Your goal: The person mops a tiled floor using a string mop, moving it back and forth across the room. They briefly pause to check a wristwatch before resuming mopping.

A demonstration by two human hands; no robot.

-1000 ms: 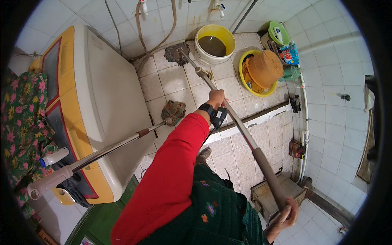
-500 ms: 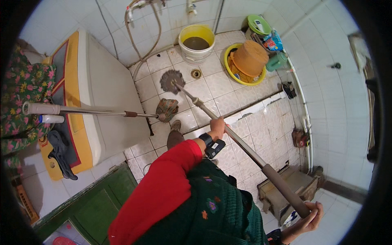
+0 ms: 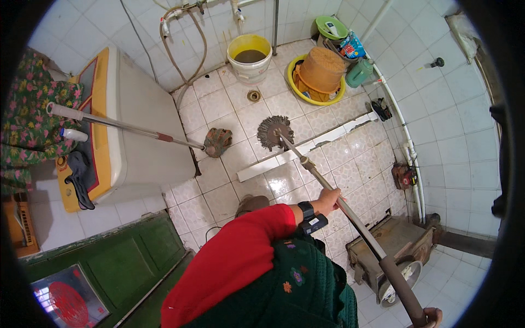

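A round string mop head presses flat on the wet tiled floor of a washroom, near the floor drain and just beside a pale raised threshold strip that crosses the tiles. Its long metal mop handle slants back toward the person. The left hand, on an arm in a red sleeve with a black wristwatch, is wrapped tight around the shaft about halfway up. The right hand shows only at the lower edge beside the brown grip; whether it is closed on the handle cannot be told.

Mopping here looks best done with short strokes: the head kept flat, the lower hand steering, the upper end as pivot, so the strings do not snag on the strip.

Beyond the mop head, a second mop leans with its pole across a white and yellow washing machine. Against the far wall stand a yellow bucket of murky water, a yellow basin holding an upturned brown tub, and a green jug. A low wooden stool stands close to the handle, a likely thing to knock on the backstroke.
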